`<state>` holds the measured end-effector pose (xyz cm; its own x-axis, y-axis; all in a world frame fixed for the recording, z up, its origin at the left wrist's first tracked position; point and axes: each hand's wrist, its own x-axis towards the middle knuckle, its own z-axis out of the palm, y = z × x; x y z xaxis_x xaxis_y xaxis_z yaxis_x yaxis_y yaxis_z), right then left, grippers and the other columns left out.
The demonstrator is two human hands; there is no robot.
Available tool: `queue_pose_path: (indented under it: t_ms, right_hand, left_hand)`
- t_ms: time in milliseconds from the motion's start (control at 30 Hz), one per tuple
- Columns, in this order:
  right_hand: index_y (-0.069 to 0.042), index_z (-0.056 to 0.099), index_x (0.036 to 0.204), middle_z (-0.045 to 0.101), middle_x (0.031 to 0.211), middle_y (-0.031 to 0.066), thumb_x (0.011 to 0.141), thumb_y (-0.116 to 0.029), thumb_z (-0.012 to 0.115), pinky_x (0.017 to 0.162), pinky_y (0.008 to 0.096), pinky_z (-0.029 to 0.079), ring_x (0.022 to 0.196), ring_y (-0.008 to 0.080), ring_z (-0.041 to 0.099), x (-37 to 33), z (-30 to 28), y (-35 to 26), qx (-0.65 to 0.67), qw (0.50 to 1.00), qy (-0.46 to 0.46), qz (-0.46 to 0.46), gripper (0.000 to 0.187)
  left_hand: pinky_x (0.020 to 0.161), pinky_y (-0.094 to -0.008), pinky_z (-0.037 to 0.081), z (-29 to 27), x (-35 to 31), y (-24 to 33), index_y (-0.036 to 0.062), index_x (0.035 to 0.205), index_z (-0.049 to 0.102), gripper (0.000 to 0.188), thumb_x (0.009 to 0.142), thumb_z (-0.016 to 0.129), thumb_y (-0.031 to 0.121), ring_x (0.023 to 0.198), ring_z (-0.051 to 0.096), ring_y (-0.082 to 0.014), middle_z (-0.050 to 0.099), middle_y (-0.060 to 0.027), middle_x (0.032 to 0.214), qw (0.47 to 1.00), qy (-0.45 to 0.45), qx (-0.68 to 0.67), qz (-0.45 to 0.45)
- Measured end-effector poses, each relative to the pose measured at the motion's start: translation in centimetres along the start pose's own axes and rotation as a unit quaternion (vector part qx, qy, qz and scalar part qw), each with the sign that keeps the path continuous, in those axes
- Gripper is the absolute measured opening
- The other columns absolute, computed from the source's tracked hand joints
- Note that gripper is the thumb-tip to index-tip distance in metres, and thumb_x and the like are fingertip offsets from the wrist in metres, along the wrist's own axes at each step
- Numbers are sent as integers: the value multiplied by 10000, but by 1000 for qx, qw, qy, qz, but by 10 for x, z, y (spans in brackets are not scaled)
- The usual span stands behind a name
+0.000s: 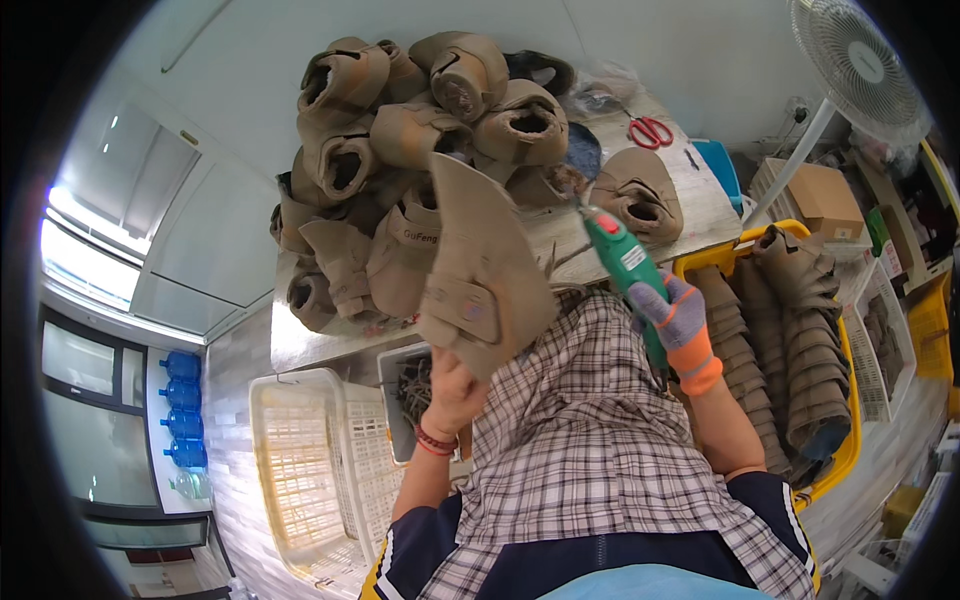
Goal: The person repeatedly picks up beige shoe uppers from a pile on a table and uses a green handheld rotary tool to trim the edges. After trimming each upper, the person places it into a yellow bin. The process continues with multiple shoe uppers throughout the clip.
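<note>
My left hand grips a tan shoe upper from below and holds it up over the front of the table. My right hand, in a grey and orange glove, is closed around a green hand-held rotary tool. The tool's tip points up and left, close to the upper's right edge. A big heap of tan shoe uppers covers the grey worktable behind. One more upper lies alone to the right of the heap.
Red-handled scissors lie at the table's far right. A yellow crate on my right holds stacked tan uppers. A white plastic basket stands at the lower left. A white fan rises at the upper right.
</note>
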<state>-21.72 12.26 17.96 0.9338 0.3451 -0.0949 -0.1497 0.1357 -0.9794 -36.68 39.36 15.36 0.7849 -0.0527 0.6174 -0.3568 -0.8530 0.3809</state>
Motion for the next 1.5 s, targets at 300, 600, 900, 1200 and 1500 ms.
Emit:
queue_pose_path:
  t_ms: [300, 600, 900, 1200, 1500]
  right_hand:
    - [-57, 593, 1082, 675, 901, 159, 798, -565, 605, 714, 407, 486, 819, 342, 644, 108, -140, 59, -451, 854, 261, -2, 583]
    - [-53, 488, 1288, 587, 1169, 236, 830, -474, 572, 914, 438, 440, 1067, 392, 565, 200, -159, 75, -510, 830, 226, -19, 628]
    - [-68, 665, 1042, 638, 992, 140, 831, -303, 640, 848, 359, 468, 958, 292, 600, 111, -214, 96, -376, 777, 448, -233, 317]
    - [12, 506, 1218, 574, 1204, 135, 854, -181, 653, 888, 395, 446, 1087, 248, 531, 35, -436, 222, 193, 835, 510, -74, 438]
    - [21, 633, 1026, 666, 990, 124, 681, -262, 828, 795, 348, 464, 840, 242, 599, 87, -482, 227, 2, 745, 665, -61, 487]
  left_hand:
    - [883, -447, 370, -4, 154, 10, 8, 969, 611, 266, 712, 681, 6, 1042, 458, -409, 550, -177, 1083, 990, 61, -9, 129]
    - [912, -480, 396, 190, 284, 7, -23, 1002, 561, 259, 767, 647, 48, 1110, 476, -432, 574, -196, 1081, 978, 40, 51, 197]
    - [920, -412, 418, 250, 271, -67, 20, 1087, 566, 335, 759, 637, 19, 1064, 523, -346, 587, -180, 1086, 998, -31, -10, 53]
    - [988, -376, 402, 217, 252, -46, 13, 1195, 544, 343, 855, 585, 25, 1195, 492, -292, 527, -152, 1280, 995, -9, -97, 23]
    - [939, -312, 461, 157, 193, -5, -55, 1191, 522, 266, 931, 478, -25, 1084, 575, -208, 480, -125, 1342, 947, 81, -285, -123]
